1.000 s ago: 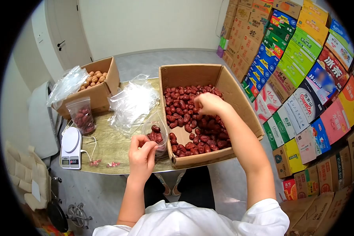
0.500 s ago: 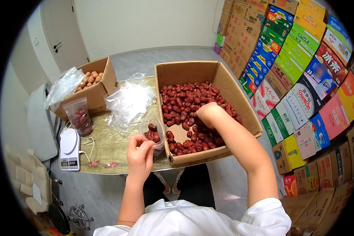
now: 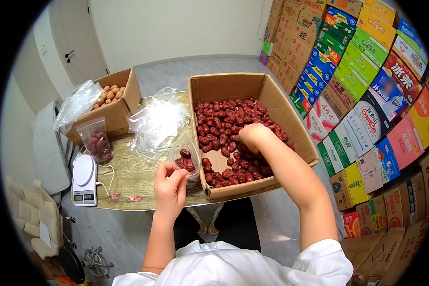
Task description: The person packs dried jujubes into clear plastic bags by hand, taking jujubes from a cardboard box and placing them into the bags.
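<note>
Inside the big brown box [image 3: 243, 188], the right hand [image 3: 253, 137] is down among the red dates [image 3: 224, 116], its fingertips hidden, so I cannot tell if they hold any, while apart from it, just left of the box, the left hand [image 3: 171, 188] pinches a clear bag [image 3: 188, 145] with some dates in it. This looks like the picking-up step, and I think the next move calls for a wide-open bag mouth. Right of the box, one carton [image 3: 367, 123] says "Ganten", a red carton [image 3: 403, 76] says "冰茶", and a plain carton [image 3: 383, 257] says "MADE IN CHINA".
</note>
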The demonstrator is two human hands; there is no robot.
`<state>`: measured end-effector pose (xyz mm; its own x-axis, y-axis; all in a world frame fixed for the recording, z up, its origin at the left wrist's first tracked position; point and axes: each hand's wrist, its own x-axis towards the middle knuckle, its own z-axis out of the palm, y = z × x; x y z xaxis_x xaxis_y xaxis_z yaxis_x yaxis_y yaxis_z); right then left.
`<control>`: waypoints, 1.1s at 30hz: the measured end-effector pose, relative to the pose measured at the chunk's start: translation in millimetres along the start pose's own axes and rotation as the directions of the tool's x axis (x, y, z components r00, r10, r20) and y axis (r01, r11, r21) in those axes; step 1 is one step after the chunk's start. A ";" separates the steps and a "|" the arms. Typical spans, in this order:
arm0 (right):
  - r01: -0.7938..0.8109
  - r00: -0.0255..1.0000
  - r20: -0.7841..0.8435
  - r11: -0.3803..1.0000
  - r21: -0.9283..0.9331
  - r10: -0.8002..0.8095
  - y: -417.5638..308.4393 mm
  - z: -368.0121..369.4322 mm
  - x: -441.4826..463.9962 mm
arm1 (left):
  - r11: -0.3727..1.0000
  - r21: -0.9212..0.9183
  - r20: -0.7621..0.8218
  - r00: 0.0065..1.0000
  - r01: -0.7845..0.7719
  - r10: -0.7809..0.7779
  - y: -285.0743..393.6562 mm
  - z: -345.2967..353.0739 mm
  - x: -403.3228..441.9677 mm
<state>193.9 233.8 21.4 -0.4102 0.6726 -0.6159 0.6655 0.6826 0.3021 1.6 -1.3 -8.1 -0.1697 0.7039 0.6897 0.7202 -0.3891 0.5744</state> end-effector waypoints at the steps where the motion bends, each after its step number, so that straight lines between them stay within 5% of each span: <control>1: -0.013 1.000 0.013 1.000 0.025 0.012 0.1 -0.8 -0.1 | 1.000 -0.007 -0.005 1.000 -0.004 0.004 -0.2 0.7 0.1; 11: 0.049 0.998 0.044 0.999 0.006 -0.049 2.6 4.2 10.3 | 1.000 0.000 0.013 1.000 0.015 -0.015 -1.5 0.1 -1.7; 17: 0.147 0.968 -0.220 0.982 0.115 -0.120 9.2 -1.6 -1.6 | 1.000 0.013 0.003 1.000 0.008 -0.008 -0.9 -1.7 -1.1; 19: 0.420 0.796 -0.578 0.851 0.315 -0.178 16.2 -10.8 -15.6 | 1.000 0.008 0.003 1.000 0.013 -0.013 -0.7 -2.9 -1.3; 23: 0.831 0.492 -0.839 0.414 0.373 -0.233 -4.0 -31.8 -37.3 | 1.000 0.009 -0.019 1.000 -0.007 0.007 1.6 -3.7 0.5; 29: 0.942 0.334 -0.914 0.096 0.320 -0.231 -55.7 -48.9 -50.0 | 0.999 0.034 -0.008 1.000 -0.001 0.001 3.1 -4.0 1.7; 33: 0.958 0.286 -0.942 0.090 0.274 -0.177 -73.1 -51.7 -49.5 | 1.000 0.026 -0.018 1.000 -0.016 0.016 2.9 -3.3 1.7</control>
<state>133.4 165.4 67.4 -0.8224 0.3407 0.4557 -0.1620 0.6275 -0.7616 1.1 -3.3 -3.8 -0.1701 0.6866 0.7069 0.7401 -0.3847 0.5516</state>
